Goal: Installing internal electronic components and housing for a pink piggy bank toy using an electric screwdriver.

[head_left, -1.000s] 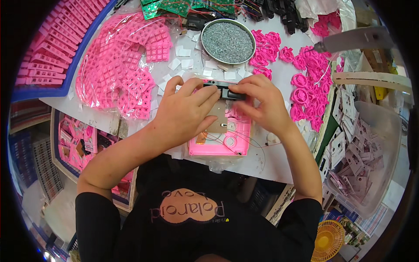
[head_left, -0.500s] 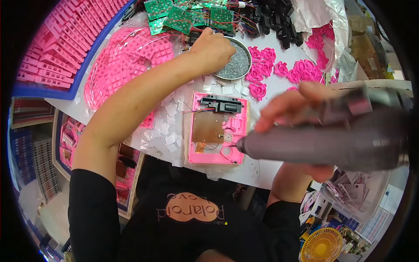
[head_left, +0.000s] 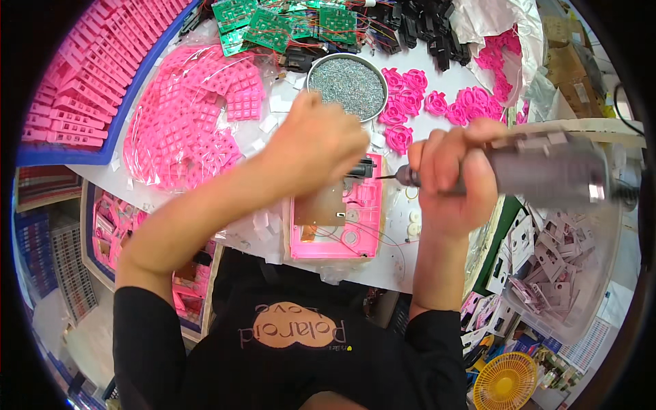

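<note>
My right hand (head_left: 454,174) is wrapped round a grey electric screwdriver (head_left: 550,167), held level with its thin bit pointing left. The bit's tip is at the upper right of a pink plastic housing (head_left: 369,236), beside a black module (head_left: 365,167). Above the housing's upper left hovers my left hand (head_left: 321,147), slightly blurred, its fingers closed; whatever they pinch is hidden. It covers part of the black module. A brown circuit board (head_left: 320,210) lies in the housing, with thin wires trailing to the right. Behind my left hand stands a round dish (head_left: 385,89) of small screws (head_left: 348,85).
Bagged pink keypads (head_left: 181,116) lie left, near a blue crate (head_left: 116,147) of pink parts. Green circuit boards (head_left: 266,31) and black parts (head_left: 437,34) fill the back. Pink rings (head_left: 400,139) lie right of the dish. A clear bin (head_left: 581,314) stands lower right.
My left hand has moved from the screw dish toward me, over the housing. The screwdriver has swung up and away from me, its bit going from the housing's lower right to its upper right.
</note>
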A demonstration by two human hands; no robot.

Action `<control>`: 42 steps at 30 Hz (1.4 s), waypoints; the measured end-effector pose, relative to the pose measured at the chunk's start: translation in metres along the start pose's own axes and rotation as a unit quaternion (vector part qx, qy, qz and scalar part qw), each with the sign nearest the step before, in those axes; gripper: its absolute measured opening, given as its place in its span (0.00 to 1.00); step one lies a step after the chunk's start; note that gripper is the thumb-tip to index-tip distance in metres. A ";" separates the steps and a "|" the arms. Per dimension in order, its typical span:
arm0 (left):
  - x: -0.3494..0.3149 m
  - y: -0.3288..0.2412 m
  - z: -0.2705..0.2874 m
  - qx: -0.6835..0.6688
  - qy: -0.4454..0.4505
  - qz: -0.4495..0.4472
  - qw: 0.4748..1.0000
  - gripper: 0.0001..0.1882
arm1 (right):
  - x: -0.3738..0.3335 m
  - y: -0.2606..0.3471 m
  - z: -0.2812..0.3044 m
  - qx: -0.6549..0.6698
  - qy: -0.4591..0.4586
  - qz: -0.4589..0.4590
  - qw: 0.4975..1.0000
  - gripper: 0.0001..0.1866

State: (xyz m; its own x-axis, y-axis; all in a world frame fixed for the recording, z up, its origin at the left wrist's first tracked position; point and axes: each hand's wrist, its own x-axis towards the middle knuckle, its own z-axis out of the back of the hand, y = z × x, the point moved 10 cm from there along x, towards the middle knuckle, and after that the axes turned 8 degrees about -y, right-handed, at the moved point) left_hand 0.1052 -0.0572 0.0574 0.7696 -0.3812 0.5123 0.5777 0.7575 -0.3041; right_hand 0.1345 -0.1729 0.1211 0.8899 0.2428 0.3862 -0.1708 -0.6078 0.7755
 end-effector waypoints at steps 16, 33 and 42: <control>-0.033 -0.013 0.011 -0.181 -0.100 0.110 0.972 0.06 | -0.013 0.008 -0.025 0.033 0.057 0.002 0.998 0.17; -0.039 -0.008 -0.017 0.041 0.000 0.123 0.992 0.16 | -0.003 -0.051 0.019 -0.139 -0.030 0.031 0.989 0.09; -0.032 0.002 -0.033 -0.093 0.062 0.132 0.985 0.20 | -0.002 -0.074 0.026 -0.178 0.051 -0.018 0.983 0.13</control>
State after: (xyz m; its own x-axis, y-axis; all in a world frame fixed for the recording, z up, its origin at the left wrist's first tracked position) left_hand 0.0912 -0.0609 0.0137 0.9206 -0.2534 0.2972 0.3831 0.7338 -0.5611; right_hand 0.1567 -0.1482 0.0502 0.8541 0.3444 0.3898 -0.2939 -0.2987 0.9080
